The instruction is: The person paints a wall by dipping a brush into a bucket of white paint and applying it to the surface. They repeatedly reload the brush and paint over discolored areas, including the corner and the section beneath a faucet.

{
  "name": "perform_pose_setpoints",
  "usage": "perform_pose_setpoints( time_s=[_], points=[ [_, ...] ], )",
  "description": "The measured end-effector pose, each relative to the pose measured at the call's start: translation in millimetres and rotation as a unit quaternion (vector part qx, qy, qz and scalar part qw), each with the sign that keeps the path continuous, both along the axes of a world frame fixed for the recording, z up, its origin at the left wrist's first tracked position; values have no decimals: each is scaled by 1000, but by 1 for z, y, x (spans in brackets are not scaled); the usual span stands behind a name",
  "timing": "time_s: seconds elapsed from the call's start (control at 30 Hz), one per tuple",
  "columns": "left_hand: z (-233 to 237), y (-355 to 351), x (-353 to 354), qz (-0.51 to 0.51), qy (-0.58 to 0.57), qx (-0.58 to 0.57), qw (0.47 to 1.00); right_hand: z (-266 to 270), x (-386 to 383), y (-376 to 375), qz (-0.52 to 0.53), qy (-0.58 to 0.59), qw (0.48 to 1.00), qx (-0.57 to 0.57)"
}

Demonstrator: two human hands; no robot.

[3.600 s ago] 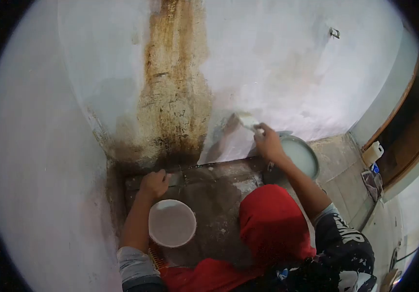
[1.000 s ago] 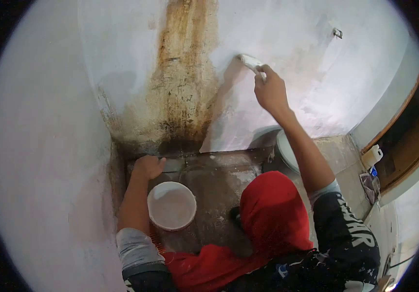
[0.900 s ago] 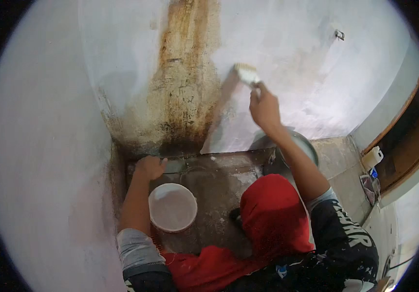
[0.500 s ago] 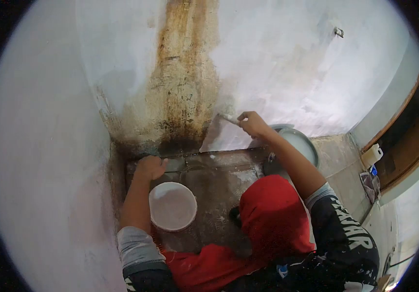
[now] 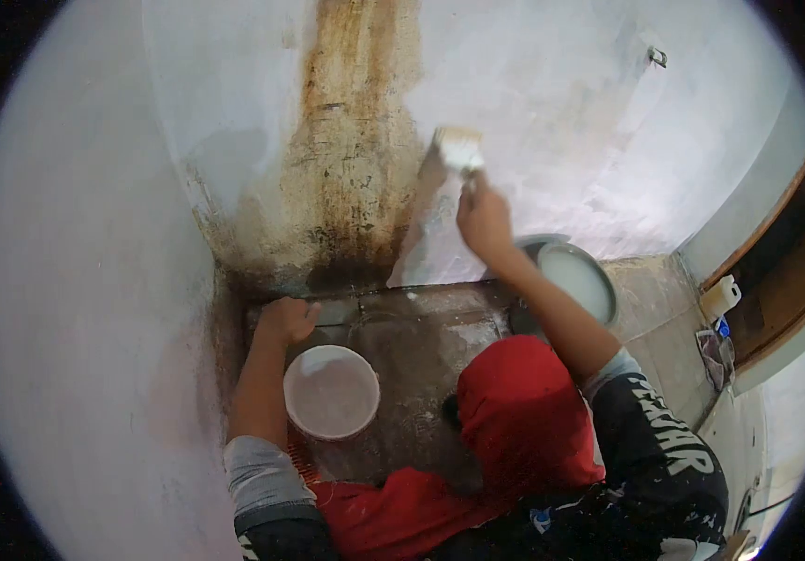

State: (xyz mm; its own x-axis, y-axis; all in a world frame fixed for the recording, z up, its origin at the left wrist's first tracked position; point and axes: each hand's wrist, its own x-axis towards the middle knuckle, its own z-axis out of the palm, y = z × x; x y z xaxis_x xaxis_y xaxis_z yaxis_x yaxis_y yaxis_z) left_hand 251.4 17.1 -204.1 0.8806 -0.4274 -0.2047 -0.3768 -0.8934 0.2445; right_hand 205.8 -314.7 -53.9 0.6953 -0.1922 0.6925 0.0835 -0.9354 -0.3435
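My right hand (image 5: pixel 485 221) is closed round the handle of a wide paintbrush (image 5: pixel 461 148), its pale bristles pointing up. The brush overlaps the whitened part of the wall (image 5: pixel 543 122), just right of a brown, yellow-stained bare strip (image 5: pixel 354 159). My left hand (image 5: pixel 287 321) is low by the wall's foot at the left corner, fingers curled in; what they hold, if anything, I cannot make out. Just below that hand stands a round white bucket (image 5: pixel 332 393) with whitish contents.
A round basin (image 5: pixel 578 285) of pale liquid sits on the floor beyond my right forearm. Farther right are a whitish jug (image 5: pixel 720 297) and a crumpled cloth or bag (image 5: pixel 717 359) beside a doorway. A metal fitting (image 5: pixel 657 58) sticks out of the wall at upper right.
My right hand has risen with the paintbrush, which has turned from pointing left to pointing up, its broad side now showing. My left hand has stayed in place.
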Motion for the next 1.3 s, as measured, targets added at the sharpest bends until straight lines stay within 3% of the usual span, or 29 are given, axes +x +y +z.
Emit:
perform_pose_setpoints(
  time_s=[0.07,0.1,0.2,0.33,0.53,0.67,0.8,0.9,0.97,1.07,1.17,1.23,1.3],
  points=[
    [0,-1,0,-4,-11,-2,1000,-51,-1,-7,-24,96,995,4],
    [3,-1,-1,-3,-15,-8,1000,-51,-11,-5,-33,197,979,40],
    [9,-2,-4,-8,-4,-13,1000,-71,-13,-33,29,283,957,57],
    [14,-1,-5,-5,-6,-12,1000,-74,-9,-61,5,275,961,37],
    [-2,2,1,8,-30,-17,999,36,-18,-58,-41,128,990,49],
    [7,1,-5,14,-8,-5,1000,71,-41,-31,-47,37,993,105],
    [-9,4,3,-7,-31,-20,999,-14,-27,-67,14,-40,999,22],
    [-9,4,4,-5,-34,-13,999,-90,-26,-93,8,52,998,43],
    [-3,5,3,-6,-37,-13,999,-107,-31,-98,16,165,984,73],
    [5,2,-6,-10,-27,-7,1000,-109,-33,-113,45,193,978,65],
    [9,4,-4,11,-18,17,1000,-69,-36,-117,51,243,967,62],
    [18,2,-10,21,-27,27,999,-31,-28,-117,24,222,962,159],
    [22,2,-12,19,-24,20,999,13,-24,-121,-32,158,985,68]
  ],
)
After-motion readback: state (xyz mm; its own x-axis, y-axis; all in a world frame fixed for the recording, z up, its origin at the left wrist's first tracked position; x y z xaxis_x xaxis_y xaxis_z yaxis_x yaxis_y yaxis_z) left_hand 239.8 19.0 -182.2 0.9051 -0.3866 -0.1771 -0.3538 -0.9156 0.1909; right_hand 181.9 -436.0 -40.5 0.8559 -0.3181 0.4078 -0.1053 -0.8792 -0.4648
